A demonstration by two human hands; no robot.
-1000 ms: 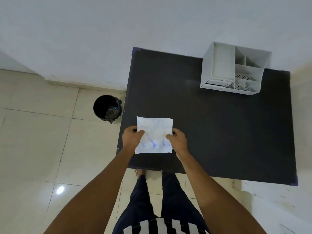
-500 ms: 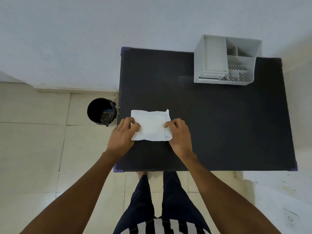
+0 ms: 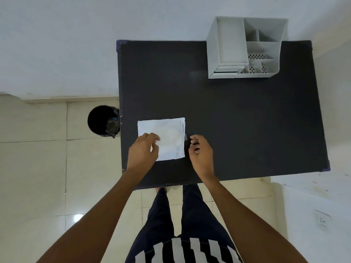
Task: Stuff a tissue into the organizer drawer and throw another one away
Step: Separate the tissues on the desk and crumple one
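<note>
A white tissue (image 3: 167, 137) lies flat on the black table (image 3: 247, 120) near its front left. My left hand (image 3: 143, 150) is over the tissue's near left corner, fingers loosely bent, and the tissue stays flat under it. My right hand (image 3: 201, 152) hovers just right of the tissue's edge with curled fingers and holds nothing. The grey organizer (image 3: 245, 48) stands at the table's back right; its small drawer (image 3: 227, 70) at the front bottom looks slightly pulled out. A black bin (image 3: 103, 120) stands on the floor beside the table's left edge.
A pale wall runs behind the table and along the right side, with a wall socket (image 3: 322, 221) low on the right. Cream floor tiles lie to the left and in front. My legs stand at the table's front edge.
The tissue, held up between both hands a second ago, was laid flat on the table. My right hand has let go and moved off its right edge.
</note>
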